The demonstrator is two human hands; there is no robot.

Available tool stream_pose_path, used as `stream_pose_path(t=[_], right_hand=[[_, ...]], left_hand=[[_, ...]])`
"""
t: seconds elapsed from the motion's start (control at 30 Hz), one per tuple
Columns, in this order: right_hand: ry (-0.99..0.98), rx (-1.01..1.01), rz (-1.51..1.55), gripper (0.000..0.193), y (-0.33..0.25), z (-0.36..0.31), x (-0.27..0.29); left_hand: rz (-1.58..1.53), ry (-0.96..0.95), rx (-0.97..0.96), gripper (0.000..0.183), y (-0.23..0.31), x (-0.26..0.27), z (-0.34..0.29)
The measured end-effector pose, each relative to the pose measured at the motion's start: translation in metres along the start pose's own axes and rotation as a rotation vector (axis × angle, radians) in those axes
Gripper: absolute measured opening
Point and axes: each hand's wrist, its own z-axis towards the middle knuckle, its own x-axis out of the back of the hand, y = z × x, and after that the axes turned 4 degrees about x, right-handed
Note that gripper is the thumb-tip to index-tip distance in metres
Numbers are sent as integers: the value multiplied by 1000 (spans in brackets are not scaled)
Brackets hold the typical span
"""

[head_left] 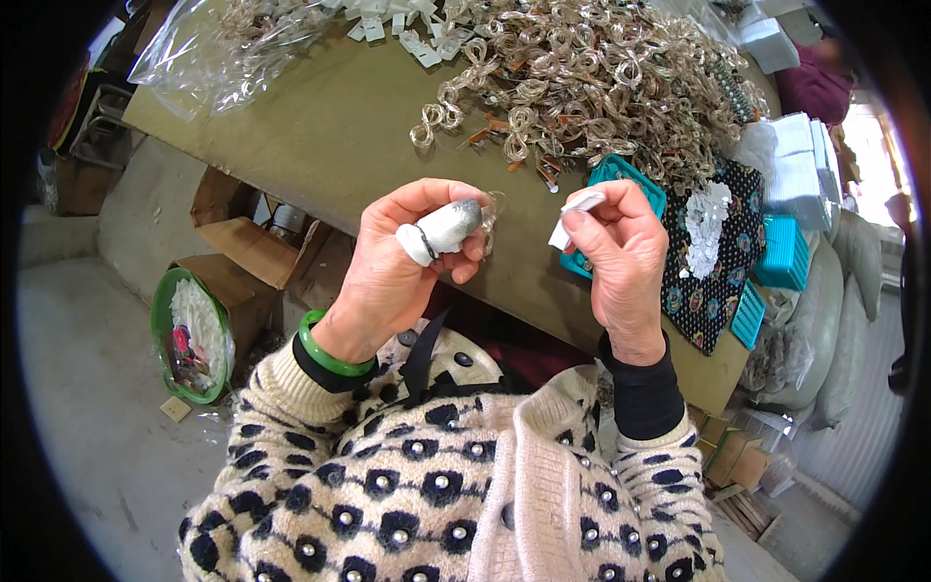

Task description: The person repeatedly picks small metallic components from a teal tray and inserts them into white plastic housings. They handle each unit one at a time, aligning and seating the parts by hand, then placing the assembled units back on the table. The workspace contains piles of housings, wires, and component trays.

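Observation:
My left hand [383, 242] is closed, pinching a small loop of thin, clear, shiny wire [492, 218] between thumb and fingers. White wrapping with a greyed tip and a dark band covers that thumb. Opposite it, a short way to the right, my right hand [630, 247] grips a small white flat piece [579, 219], perhaps a card, between thumb and bent fingers. Both hands are raised above the near edge of the greenish table [320, 145]. A teal plastic basket [628, 171] stands partly hidden behind my right hand.
A large heap of wire coils [601, 73] covers the far right of the table. White pieces [417, 44] and a clear plastic bag [223, 58] lie farther left. Stacked white trays [800, 160] and teal baskets [779, 254] stand right. A green tub [221, 373] sits on the floor left.

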Motion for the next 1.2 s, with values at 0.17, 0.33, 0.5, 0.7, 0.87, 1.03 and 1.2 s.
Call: stream_pose_path(t=[0.17, 0.33, 0.5, 0.7, 0.87, 1.03, 1.2], right_hand=[[47, 324, -160, 16, 5, -12, 3], [-168, 822, -617, 20, 7, -19, 5], [-229, 948, -654, 30, 5, -17, 6], [-469, 701, -648, 26, -24, -1, -1], [-428, 516, -731, 14, -29, 43, -18], [-455, 737, -958, 10, 11, 86, -67], [-542, 774, -1269, 16, 27, 96, -87]], left_hand=[[-9, -23, 302, 28, -6, -17, -5], [-238, -87, 341, 33, -31, -29, -3], [-227, -92, 245, 33, -33, -25, -3], [-201, -35, 143, 31, -19, -15, -6], [-180, -5, 47, 33, -3, 2, -12], [-264, -168, 49, 37, 5, 13, -13], [-334, -97, 46, 31, 7, 17, -18]])
